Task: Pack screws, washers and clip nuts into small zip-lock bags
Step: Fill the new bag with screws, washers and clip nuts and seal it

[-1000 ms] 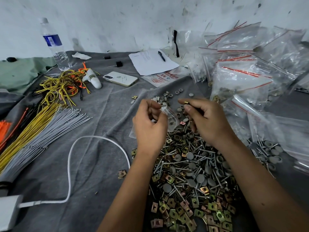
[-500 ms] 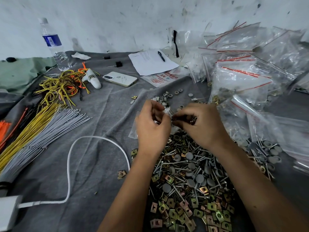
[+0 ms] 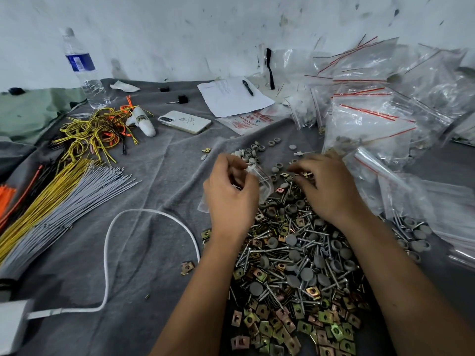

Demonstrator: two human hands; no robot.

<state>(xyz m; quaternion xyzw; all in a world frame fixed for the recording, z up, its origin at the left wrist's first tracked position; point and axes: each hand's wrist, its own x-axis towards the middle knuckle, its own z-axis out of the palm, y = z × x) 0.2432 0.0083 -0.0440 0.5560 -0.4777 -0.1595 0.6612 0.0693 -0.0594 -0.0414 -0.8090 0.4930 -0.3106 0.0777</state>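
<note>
Mixed pile of screws, washers and clip nuts point(image 3: 295, 273) sits nearest you, within both hands' reach. Your left hand point(image 3: 231, 194) pinches a small zip-lock bag point(image 3: 262, 181), probably mouth-open for loading. Right hand point(image 3: 326, 188) pinches clip nuts point(image 3: 305, 174) at the pile's far edge. Filled bags point(image 3: 372, 124) are stacked far right, clear of the work.

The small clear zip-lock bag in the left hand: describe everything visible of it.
The small clear zip-lock bag is thin, glossy, see-through plastic. The left hand grips its upper part with curled fingers, hiding most of it. Its free end hangs to the right above the grey cloth, beside the hardware pile. Its contents cannot be made out.
</note>
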